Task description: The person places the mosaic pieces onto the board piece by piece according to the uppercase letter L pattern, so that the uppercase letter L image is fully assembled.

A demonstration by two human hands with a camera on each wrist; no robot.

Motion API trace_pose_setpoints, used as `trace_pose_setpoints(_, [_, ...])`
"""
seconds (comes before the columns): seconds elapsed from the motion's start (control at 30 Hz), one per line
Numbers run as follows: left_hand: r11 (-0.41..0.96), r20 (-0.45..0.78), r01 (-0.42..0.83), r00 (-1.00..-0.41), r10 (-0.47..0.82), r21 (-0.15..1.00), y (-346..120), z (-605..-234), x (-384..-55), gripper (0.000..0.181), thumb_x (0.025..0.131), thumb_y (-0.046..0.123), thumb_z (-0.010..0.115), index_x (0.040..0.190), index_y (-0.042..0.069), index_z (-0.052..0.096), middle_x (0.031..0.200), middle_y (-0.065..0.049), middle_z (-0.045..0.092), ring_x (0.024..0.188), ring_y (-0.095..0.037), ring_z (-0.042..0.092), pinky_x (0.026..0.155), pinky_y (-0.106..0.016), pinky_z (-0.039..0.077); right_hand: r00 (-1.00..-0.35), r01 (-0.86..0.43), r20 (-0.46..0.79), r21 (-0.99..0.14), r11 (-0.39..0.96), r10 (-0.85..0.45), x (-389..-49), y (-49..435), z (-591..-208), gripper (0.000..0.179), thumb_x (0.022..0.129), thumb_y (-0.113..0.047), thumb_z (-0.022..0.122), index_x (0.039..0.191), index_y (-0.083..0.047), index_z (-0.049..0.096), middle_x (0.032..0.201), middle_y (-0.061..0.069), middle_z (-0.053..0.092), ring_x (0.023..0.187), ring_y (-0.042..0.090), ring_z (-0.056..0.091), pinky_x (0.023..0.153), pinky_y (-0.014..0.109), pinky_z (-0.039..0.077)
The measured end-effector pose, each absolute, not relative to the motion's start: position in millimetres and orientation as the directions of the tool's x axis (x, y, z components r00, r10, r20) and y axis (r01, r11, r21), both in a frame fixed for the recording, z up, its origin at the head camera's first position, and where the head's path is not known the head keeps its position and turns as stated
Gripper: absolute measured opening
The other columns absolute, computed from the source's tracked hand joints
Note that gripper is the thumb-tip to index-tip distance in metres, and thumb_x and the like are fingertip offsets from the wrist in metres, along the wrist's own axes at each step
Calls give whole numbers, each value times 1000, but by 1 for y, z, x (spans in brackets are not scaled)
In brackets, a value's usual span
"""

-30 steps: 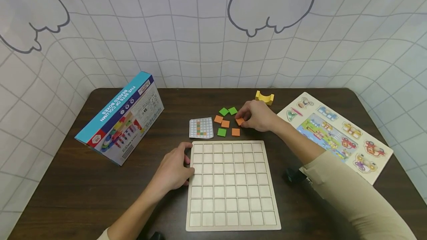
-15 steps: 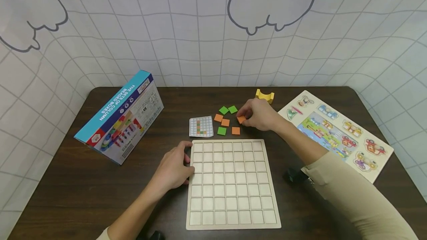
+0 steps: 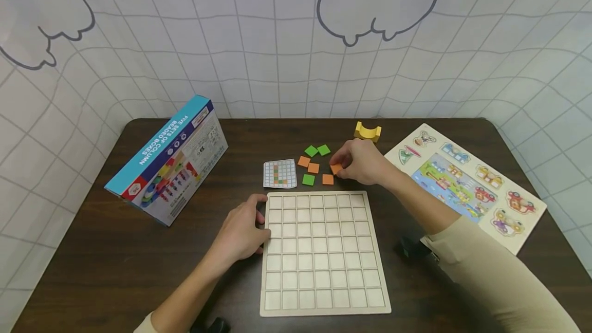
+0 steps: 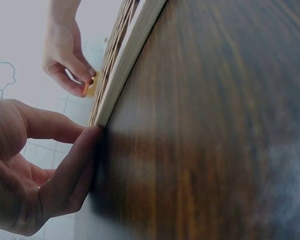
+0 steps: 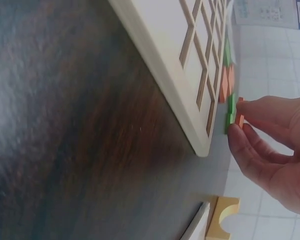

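Note:
My left hand (image 3: pixel 241 231) is at the left side of the pale wooden grid board (image 3: pixel 326 253), its thumb and fingers holding the edge. In the left wrist view the fingertips (image 4: pixel 92 132) meet right at the board's rim. Beyond the board's far right corner, my right hand (image 3: pixel 363 162) pinches an orange square tile (image 3: pixel 336 169) between thumb and fingers. The right wrist view shows this tile (image 5: pixel 240 112) standing on edge in the pinch. Beside it lie loose orange tiles (image 3: pixel 328 179) and green tiles (image 3: pixel 308 180). A paper pattern card (image 3: pixel 279 173) with a coloured grid lies left of them.
A blue and white toy box (image 3: pixel 171 163) stands at the left. On the right lies a wooden picture puzzle (image 3: pixel 455 186), partly under the right forearm. Behind the right hand is a yellow arch-shaped block (image 3: pixel 367 131). A white tiled-pattern curtain (image 3: pixel 296 66) hangs behind the table.
The right hand keeps its pinch on the orange tile and has shifted very slightly. The left hand stays at the board's edge. The head view has tilted a little.

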State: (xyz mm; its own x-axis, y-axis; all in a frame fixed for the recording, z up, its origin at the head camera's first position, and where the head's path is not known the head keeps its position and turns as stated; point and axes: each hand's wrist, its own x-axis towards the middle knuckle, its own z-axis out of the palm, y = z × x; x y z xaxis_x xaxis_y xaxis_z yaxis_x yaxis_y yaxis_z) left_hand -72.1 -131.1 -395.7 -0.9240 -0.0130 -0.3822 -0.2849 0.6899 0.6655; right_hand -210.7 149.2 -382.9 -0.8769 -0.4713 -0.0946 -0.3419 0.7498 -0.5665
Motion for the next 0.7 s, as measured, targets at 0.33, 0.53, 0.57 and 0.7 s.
trace_pose_setpoints(0.33, [683,-375,-272,-927,3,678,-131,-395,-72,72,85,-3,75,150,11,47,107,-13,57,62,-20,62,45,-28,58,-878,-329,-99,-585,742,-468,-195,143,-380,18,85,-9,83,104,-8,82,101,6,74,88,18,66,77,34,60])
trace_pose_setpoints(0.53, [673,-386,-284,-923,2,683,-131,-394,-71,73,84,-3,75,150,11,47,107,-13,57,63,-20,62,45,-28,59,-873,-324,-108,-599,732,-475,-187,139,-379,19,85,-9,83,104,-7,81,96,6,75,85,17,66,75,31,59])
trace_pose_setpoints(0.57, [672,-386,-285,-922,2,684,-132,-394,-71,73,84,-3,75,150,11,47,107,-13,57,63,-20,62,45,-29,59,-873,-320,-109,-605,729,-475,-185,139,-379,19,85,-8,83,103,-7,82,96,6,75,85,17,66,74,30,59])
trace_pose_setpoints(0.7, [674,-386,-284,-923,2,682,-132,-394,-71,73,84,-3,75,150,11,46,107,-13,56,63,-20,62,45,-29,59,-877,-311,-99,-629,712,-470,-178,135,-378,18,82,-7,85,100,-7,82,93,5,75,83,16,66,73,29,59])
